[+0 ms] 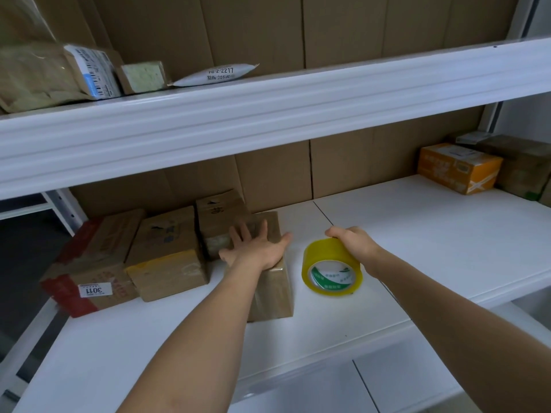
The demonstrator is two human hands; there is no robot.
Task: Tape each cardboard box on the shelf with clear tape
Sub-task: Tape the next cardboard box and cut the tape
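A person's left hand [257,248] is pressing flat, fingers spread, on a cardboard box [272,289] near the front of the white shelf [417,248], while the right hand [353,244] is gripping a yellowish tape roll [332,266] just to the box's right. With no free tape end showing, the strip risks starting crooked; the unclamped box could be sliding.

Both forearms are bare to the frame's edge, with no sleeves showing. The left hand [257,247] and right hand [354,243] wear no gloves, rings or watch.
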